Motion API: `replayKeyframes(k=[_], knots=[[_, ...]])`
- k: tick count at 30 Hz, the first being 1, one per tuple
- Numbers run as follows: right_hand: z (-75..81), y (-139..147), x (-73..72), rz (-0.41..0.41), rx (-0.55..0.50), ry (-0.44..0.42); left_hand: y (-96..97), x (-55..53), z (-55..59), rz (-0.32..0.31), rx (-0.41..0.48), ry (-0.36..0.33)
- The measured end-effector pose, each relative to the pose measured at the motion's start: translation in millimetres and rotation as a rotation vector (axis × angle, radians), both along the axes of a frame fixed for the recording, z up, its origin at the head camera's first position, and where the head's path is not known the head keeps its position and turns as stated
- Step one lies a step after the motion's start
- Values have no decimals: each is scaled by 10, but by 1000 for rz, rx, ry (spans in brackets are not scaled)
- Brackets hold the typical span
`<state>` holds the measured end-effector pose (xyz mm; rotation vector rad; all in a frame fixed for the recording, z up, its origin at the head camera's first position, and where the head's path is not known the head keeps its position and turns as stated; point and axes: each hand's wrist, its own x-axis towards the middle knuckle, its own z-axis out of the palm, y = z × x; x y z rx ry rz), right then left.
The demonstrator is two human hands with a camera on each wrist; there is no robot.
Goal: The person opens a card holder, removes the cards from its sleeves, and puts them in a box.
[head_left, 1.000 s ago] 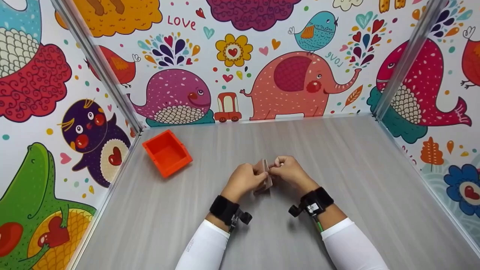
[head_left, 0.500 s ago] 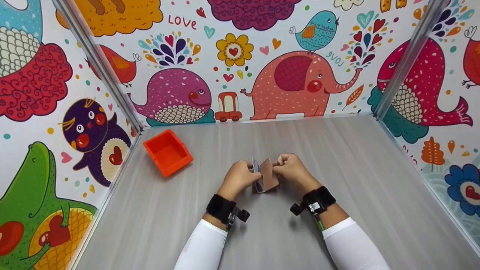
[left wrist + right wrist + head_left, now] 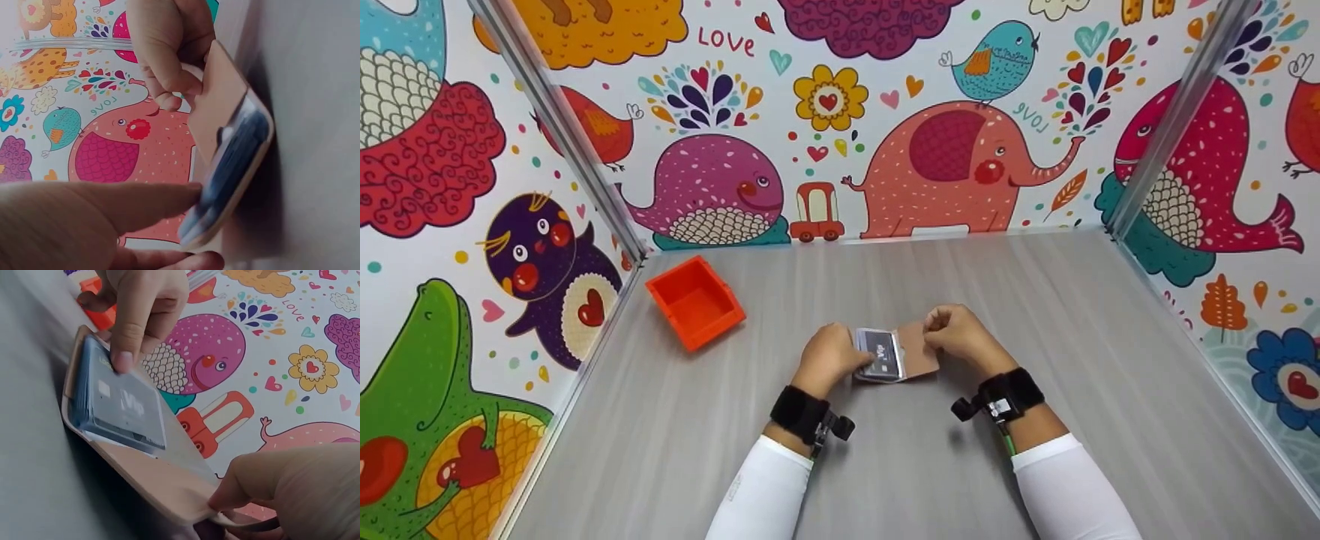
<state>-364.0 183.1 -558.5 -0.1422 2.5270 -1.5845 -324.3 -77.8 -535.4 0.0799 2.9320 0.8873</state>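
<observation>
At the middle of the table (image 3: pixel 1035 292), the card holder (image 3: pixel 909 346) spreads wider than half a second ago, baring its VIP card (image 3: pixel 880 358): easier access, I judge. My left hand (image 3: pixel 829 355) pinches its nine-o'clock side, my right hand (image 3: pixel 964 336) its three-o'clock flap (image 3: pixel 919 364). Orange box (image 3: pixel 717 330) toward ten, wall (image 3: pixel 885 157) at twelve; room toward four.

Head view looks forward-down; close wrist views share the wallet (image 3: pixel 911 356)

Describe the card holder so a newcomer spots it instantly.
Start at the grey table and follow the white sleeves to the left hand and right hand. Between them, held open, is the card holder. Its tan cover and dark card reading "Vip" set it apart from the orange box farther left.
</observation>
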Motion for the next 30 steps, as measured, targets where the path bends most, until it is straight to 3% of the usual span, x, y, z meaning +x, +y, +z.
replayKeyframes(k=[9, 12, 16, 20, 24, 30], knots=[[-32, 9, -2, -6, 273, 48, 40, 23, -61, 19, -77, -10], [-16, -63, 46, -35, 406, 130, 67, 12, -78, 4, -81, 33], [16, -203, 134, -45, 564, 303, 103, -4, -108, -78, -65, 93], [15, -321, 174, 60, 547, 438, 126, -2, -123, -166, -59, 108], [-29, -368, 162, 151, 455, 375, 130, 15, -126, -244, -87, 124], [-85, -330, 100, 69, 262, 112, 94, 14, -120, -328, -122, 138]])
